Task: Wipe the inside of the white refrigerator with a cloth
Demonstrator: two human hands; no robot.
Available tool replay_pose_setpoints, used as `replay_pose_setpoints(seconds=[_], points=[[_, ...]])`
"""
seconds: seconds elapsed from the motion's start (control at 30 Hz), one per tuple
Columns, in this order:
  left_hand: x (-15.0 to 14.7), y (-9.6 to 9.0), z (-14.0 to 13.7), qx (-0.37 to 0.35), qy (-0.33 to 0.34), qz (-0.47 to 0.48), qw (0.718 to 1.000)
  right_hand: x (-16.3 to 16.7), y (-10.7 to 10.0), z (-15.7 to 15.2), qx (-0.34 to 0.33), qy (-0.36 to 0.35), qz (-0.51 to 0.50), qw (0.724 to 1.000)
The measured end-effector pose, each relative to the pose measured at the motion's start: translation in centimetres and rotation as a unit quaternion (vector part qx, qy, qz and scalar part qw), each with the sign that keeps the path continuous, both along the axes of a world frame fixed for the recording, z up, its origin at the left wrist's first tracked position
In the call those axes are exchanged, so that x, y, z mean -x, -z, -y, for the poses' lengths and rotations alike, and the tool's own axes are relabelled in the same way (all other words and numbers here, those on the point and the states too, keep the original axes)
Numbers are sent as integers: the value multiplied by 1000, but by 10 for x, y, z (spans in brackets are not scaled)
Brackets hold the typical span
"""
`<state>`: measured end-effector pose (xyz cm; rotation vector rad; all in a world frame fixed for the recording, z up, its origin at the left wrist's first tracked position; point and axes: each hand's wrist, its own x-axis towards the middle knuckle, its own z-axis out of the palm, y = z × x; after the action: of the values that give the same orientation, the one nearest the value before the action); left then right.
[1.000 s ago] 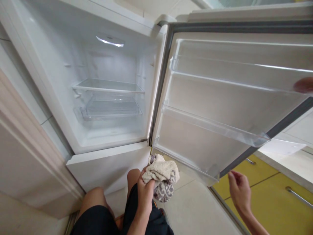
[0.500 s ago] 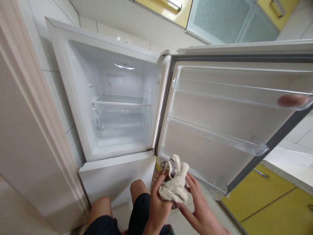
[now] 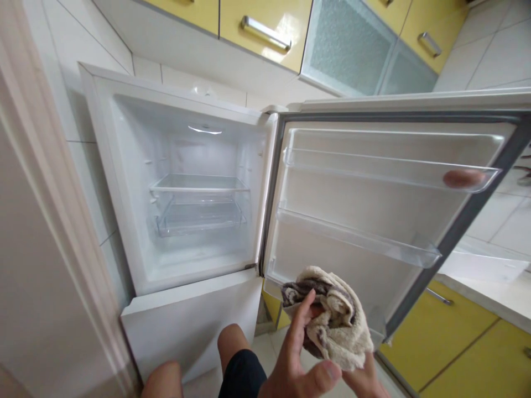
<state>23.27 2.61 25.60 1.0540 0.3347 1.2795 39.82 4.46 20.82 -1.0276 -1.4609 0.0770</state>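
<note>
A crumpled cream and grey-brown cloth (image 3: 344, 326) is bunched in front of the open fridge door. My left hand (image 3: 296, 359) holds its near left side, with the fingers on the folds and the thumb stretched out below. Underneath, at the lower right, my right hand (image 3: 365, 381) grips the cloth; most of its fingers are hidden behind it. To the left stands the open fridge (image 3: 178, 265), with a glass shelf (image 3: 201, 182) and a clear drawer (image 3: 199, 215) inside.
The fridge door (image 3: 352, 204) is swung wide to the right, with clear racks; a reddish-brown oval object (image 3: 463, 178) sits in the upper one. Yellow lower cabinets (image 3: 452, 326) and a counter stand at the right. Yellow upper cabinets (image 3: 265, 16) hang above. My knees are below the fridge.
The cloth has been turned and opened out into a larger bundle, and it sits further right. My right hand has gone from its side to underneath. The view has shifted slightly.
</note>
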Motion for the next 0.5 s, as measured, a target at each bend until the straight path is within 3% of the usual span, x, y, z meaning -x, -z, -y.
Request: replay_pose_setpoints(seconds=[0.13,0.3,0.4,0.5], points=[[-13,15,-7,-41,-66,-4,997,-23,-7,-4,-21,90,-86,992],[-8,43,-37,-51,-163,-149,974,-51,-58,-3,12,214,-252,943],[-10,53,-66,-97,-172,-240,951,-65,-76,1,-48,268,-310,911],[-25,59,-98,-142,-195,-299,923,-74,-80,1,-112,284,-329,893]])
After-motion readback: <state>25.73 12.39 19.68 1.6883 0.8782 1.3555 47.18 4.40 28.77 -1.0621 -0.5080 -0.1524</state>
